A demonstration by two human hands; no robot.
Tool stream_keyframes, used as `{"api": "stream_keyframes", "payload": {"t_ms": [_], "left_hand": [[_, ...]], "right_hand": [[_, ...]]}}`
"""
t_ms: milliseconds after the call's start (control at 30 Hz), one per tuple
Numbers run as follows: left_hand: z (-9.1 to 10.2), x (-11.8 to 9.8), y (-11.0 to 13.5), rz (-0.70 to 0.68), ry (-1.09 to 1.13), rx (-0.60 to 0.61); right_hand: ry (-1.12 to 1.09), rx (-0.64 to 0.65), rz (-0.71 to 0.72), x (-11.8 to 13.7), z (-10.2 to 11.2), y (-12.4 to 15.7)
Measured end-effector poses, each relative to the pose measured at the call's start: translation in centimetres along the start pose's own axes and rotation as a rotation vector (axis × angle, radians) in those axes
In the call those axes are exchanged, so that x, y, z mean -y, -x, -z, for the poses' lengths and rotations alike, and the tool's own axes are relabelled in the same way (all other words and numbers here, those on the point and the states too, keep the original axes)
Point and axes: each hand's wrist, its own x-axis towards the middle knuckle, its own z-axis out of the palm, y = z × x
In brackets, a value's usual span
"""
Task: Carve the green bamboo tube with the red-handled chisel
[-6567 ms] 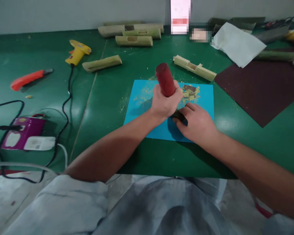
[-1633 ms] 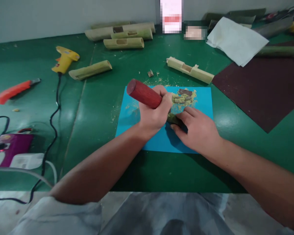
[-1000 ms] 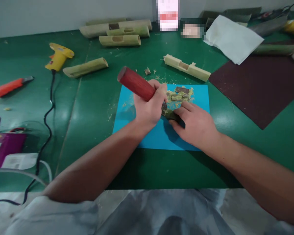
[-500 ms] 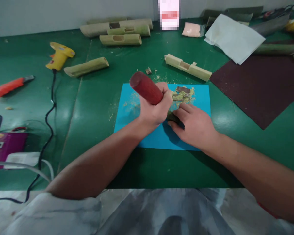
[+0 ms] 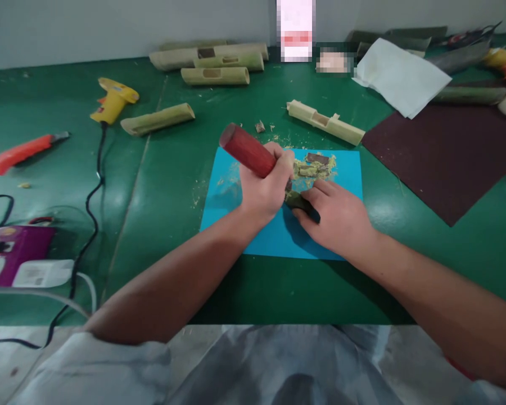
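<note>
My left hand [image 5: 263, 183] is wrapped round the thick red wooden handle [image 5: 248, 149] of a tool. The handle slants up to the left, and the tool's working end is mostly hidden below my fist. Closed on a small dark green bamboo piece [image 5: 297, 199], my right hand [image 5: 335, 214] keeps it low over a blue sheet [image 5: 274, 239]. The bamboo's left end meets the underside of my left fist. Just beyond my fingers lie yellowish shavings [image 5: 310, 170] and a brown chip [image 5: 317, 158] on the sheet.
A notched bamboo tube [image 5: 341, 128] lies behind the sheet, with a dark brown sheet [image 5: 442, 163] to the right. Leftward are a cut bamboo tube [image 5: 156, 120], a yellow glue gun [image 5: 114, 102] with its cord, an orange cutter [image 5: 25, 152] and a purple power box [image 5: 29, 247].
The view has shifted slightly, so the table items appear a little lower and further right. Both hands keep their grips, and the red handle has tilted a little.
</note>
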Motion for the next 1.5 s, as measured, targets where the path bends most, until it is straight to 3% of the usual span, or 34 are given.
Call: {"api": "stream_keyframes", "payload": {"t_ms": [267, 600, 900, 1067, 1267, 1500], "left_hand": [[-0.03, -0.38, 0.06, -0.028, 0.005, 0.018], [-0.32, -0.40, 0.07, -0.197, -0.045, 0.023], [-0.36, -0.68, -0.06, -0.143, -0.088, 0.053], [-0.20, -0.40, 0.20, -0.130, -0.058, 0.096], [0.07, 0.07, 0.29, -0.008, -0.032, -0.032], [-0.66, -0.59, -0.24, -0.036, 0.053, -0.076]], "right_hand": [[0.052, 0.015, -0.036, 0.30, 0.12, 0.10], [0.025, -0.023, -0.038, 0.14, 0.11, -0.25], [0.046, -0.017, -0.039, 0.02, 0.26, -0.12], [-0.023, 0.012, 0.029, 0.64, -0.32, -0.09], [-0.061, -0.013, 0.023, 0.35, -0.62, -0.18], [-0.017, -0.001, 0.002, 0.39, -0.37, -0.20]]}}
